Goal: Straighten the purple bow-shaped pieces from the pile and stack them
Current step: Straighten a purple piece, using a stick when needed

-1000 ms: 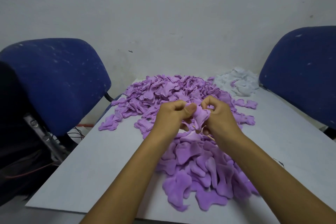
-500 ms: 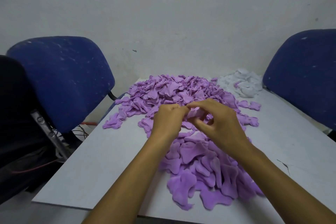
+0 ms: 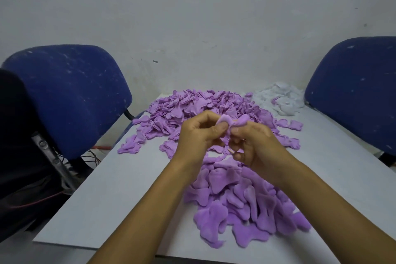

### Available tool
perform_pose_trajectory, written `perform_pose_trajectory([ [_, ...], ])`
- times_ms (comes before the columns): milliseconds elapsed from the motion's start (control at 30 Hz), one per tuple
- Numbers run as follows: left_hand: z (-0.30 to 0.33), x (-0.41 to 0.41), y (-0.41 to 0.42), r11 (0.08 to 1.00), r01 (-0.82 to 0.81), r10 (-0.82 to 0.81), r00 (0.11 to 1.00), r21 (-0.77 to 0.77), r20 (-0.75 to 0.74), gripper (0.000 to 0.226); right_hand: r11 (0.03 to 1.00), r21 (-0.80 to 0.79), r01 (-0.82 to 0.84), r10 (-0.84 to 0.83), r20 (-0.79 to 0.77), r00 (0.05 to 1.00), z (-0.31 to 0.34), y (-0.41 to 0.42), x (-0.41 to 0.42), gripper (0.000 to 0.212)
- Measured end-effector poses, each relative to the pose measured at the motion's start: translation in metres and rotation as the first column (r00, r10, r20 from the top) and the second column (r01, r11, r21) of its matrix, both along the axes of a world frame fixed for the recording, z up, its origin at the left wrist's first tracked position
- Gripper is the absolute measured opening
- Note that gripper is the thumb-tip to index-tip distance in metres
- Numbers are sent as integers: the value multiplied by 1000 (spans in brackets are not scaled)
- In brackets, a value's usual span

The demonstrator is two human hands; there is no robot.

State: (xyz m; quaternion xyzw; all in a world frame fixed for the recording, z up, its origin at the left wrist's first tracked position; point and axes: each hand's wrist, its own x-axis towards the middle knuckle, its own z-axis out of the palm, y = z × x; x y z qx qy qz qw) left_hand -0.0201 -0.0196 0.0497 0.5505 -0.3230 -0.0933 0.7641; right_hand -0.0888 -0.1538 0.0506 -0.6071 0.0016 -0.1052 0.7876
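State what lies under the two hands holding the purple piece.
Loose purple pieces on the grey table. The hands cover whatever lies directly beneath them.

Purple bow pieces [image 3: 233, 197], white scrap pile [image 3: 280, 100], blue chairs [image 3: 70, 96], pale grey table [image 3: 111, 203]

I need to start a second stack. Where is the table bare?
Bare table lies left of the near purple pile, and again right of it, before the right blue chair. The far end is crowded by purple pieces and white pieces.
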Motion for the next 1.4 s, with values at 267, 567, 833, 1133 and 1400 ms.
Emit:
perform_pose_trajectory([
  [267, 2, -4, -1, 991, -132, 132, 985, 10, -115, 15, 987, 106, -121, 129, -72, 989, 1, 1, -6, 8],
  [567, 3, -1, -5, 980, -192, 195, 978, 45, -78, 22, 973, 60, -225, 226, -19, 974, 2, -8, -3, 10],
  [833, -1, -12, -9, 967, -227, 210, 967, 113, 143, 20, 965, -243, 94, -96, 3, 995, 1, -3, -1, 37],
  [1133, -1, -38, -21, 910, -392, 269, 802, 131, 533, 11, 428, -647, 631, -572, 346, 743, -4, 1, 16, 41],
  [1400, -3, -15, -20, 958, -165, 117, 972, 235, 204, 9, 814, -468, 343, -319, 134, 938, 3, -11, 5, 40],
])
